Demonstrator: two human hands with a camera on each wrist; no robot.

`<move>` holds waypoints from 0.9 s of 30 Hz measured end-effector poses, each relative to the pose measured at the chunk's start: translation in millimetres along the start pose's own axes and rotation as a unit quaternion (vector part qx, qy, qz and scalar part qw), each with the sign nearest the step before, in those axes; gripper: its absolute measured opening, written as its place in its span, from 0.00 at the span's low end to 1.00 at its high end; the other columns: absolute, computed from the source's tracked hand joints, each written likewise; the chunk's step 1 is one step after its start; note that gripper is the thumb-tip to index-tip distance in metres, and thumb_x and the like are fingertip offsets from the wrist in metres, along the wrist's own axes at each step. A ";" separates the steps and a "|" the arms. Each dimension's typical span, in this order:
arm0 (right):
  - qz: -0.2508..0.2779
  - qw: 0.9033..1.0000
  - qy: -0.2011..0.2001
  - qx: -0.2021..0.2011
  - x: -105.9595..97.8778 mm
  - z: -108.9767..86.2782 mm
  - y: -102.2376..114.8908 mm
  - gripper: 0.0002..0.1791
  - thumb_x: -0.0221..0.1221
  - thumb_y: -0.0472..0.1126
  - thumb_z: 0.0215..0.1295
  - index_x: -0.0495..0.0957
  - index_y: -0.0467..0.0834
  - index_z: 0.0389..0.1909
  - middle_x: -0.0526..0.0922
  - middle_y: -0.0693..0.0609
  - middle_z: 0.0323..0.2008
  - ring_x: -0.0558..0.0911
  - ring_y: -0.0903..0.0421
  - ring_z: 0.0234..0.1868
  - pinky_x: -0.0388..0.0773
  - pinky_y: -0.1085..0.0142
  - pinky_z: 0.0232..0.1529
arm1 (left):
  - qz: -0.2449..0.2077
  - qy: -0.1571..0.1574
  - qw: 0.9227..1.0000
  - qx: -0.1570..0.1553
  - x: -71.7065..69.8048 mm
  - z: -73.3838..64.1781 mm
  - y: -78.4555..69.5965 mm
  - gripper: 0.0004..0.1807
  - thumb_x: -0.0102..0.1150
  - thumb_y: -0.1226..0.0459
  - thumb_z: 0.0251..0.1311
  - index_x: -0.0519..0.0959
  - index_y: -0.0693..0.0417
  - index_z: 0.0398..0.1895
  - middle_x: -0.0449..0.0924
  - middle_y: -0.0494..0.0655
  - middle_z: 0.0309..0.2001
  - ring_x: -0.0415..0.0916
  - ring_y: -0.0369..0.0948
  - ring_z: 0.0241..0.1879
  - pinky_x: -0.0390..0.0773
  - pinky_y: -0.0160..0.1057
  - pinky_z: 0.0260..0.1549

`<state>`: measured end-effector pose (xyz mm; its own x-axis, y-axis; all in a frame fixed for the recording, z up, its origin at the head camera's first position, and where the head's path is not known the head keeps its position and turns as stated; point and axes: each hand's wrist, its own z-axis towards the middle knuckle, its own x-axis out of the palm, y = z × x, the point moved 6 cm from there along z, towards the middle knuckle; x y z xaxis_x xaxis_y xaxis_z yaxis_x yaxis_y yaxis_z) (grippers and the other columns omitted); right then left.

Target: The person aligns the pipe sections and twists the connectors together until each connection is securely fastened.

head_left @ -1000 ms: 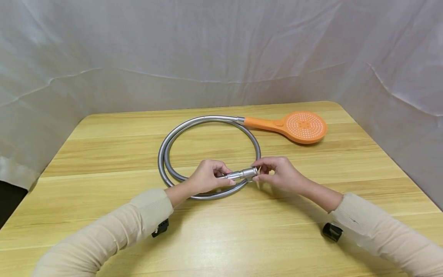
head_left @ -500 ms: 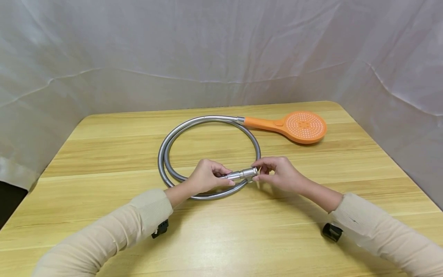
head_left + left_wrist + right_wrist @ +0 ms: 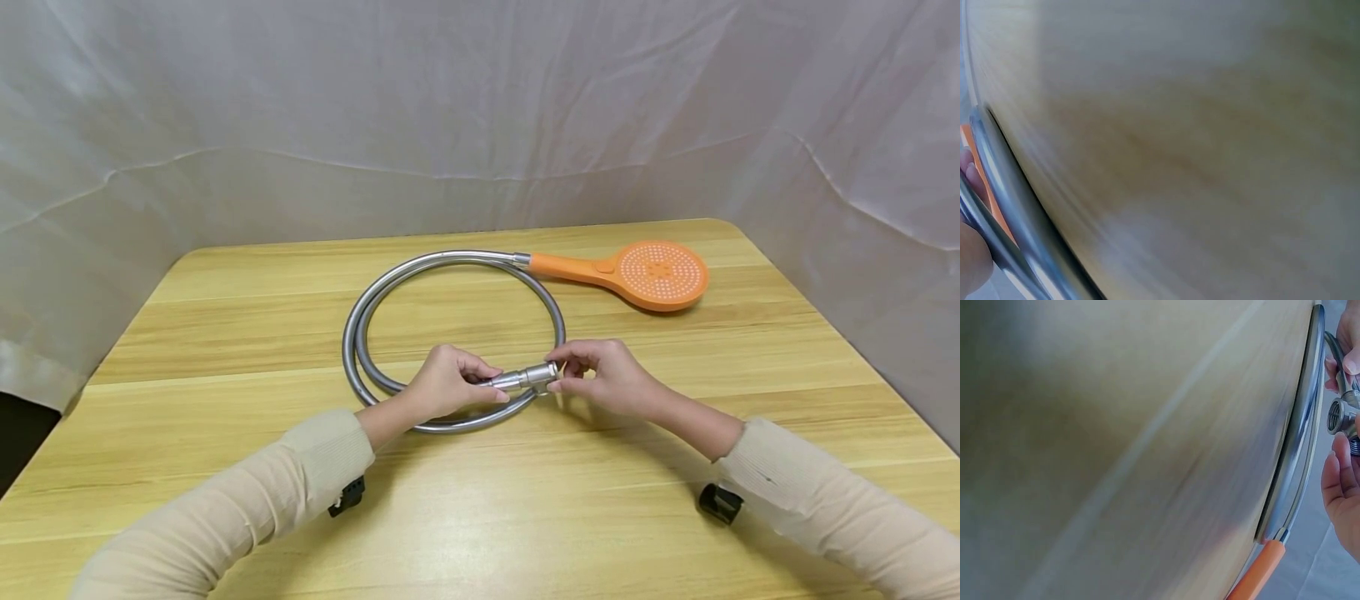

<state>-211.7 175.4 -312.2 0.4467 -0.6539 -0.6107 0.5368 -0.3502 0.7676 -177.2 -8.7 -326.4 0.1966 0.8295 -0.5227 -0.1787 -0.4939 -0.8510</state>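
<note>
A silver metal shower hose (image 3: 351, 333) lies in loops on the table, its far end joined to an orange shower head (image 3: 660, 273). My left hand (image 3: 442, 385) pinches the hose's near end between thumb and fingers. On that end sits a silver metal tee connector (image 3: 538, 374). My right hand (image 3: 607, 379) pinches the connector's right end with thumb and forefinger. An open threaded side port of the connector (image 3: 1336, 417) shows in the right wrist view, beside the right fingers (image 3: 1341, 478). In the left wrist view the left hand (image 3: 971, 259) is mostly cut off.
The wooden table (image 3: 465, 517) has a pale cloth backdrop (image 3: 450, 100) on its back and sides. A black wrist camera (image 3: 720, 502) hangs under the right cuff, another black device (image 3: 347, 497) under the left. The shower head lies at the back right.
</note>
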 end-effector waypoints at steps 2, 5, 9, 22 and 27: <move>0.002 1.000 -0.002 -0.001 0.0 -0.1 0.1 0.15 0.66 0.32 0.50 0.80 0.36 0.41 0.83 0.50 0.26 0.76 0.66 0.26 0.75 0.71 0.27 | 0.000 0.000 1.000 0.002 -0.1 0.1 -0.3 0.13 0.72 0.65 0.43 0.85 0.62 0.34 0.85 0.54 0.32 0.76 0.31 0.21 0.74 0.28 0.18; 0.006 1.000 -0.005 -0.006 0.1 -0.2 0.6 0.14 0.66 0.31 0.51 0.80 0.36 0.41 0.82 0.50 0.27 0.76 0.65 0.26 0.75 0.70 0.27 | 0.001 -0.002 1.000 0.005 -0.3 0.2 -0.8 0.13 0.72 0.65 0.43 0.85 0.62 0.33 0.86 0.54 0.32 0.76 0.30 0.21 0.75 0.28 0.19; 0.011 1.000 -0.006 -0.008 0.4 0.0 0.9 0.14 0.66 0.31 0.51 0.79 0.36 0.41 0.82 0.49 0.27 0.76 0.65 0.26 0.75 0.70 0.27 | 0.002 -0.004 1.000 0.008 -0.6 0.5 -1.5 0.12 0.72 0.65 0.43 0.85 0.62 0.32 0.86 0.54 0.31 0.76 0.30 0.22 0.76 0.28 0.20; 0.018 1.000 0.001 0.014 0.8 1.4 1.5 0.13 0.63 0.33 0.55 0.79 0.33 0.42 0.82 0.48 0.28 0.76 0.65 0.26 0.75 0.72 0.26 | 0.005 -0.004 1.000 0.010 -0.9 1.4 -2.2 0.11 0.72 0.66 0.43 0.85 0.62 0.31 0.85 0.54 0.29 0.72 0.30 0.20 0.73 0.27 0.18; 0.026 0.999 0.011 0.016 2.2 1.6 0.8 0.13 0.62 0.33 0.57 0.78 0.32 0.42 0.82 0.47 0.28 0.77 0.61 0.25 0.77 0.70 0.26 | 0.009 -0.004 1.000 0.013 -0.7 1.5 -2.2 0.11 0.72 0.66 0.43 0.85 0.62 0.31 0.85 0.53 0.29 0.72 0.30 0.19 0.72 0.27 0.18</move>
<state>-211.5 172.6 -312.6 0.4893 -0.6570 -0.5735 0.4896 -0.3373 0.8041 -178.3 -7.9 -324.1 0.1855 0.8231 -0.5367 -0.2070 -0.5012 -0.8402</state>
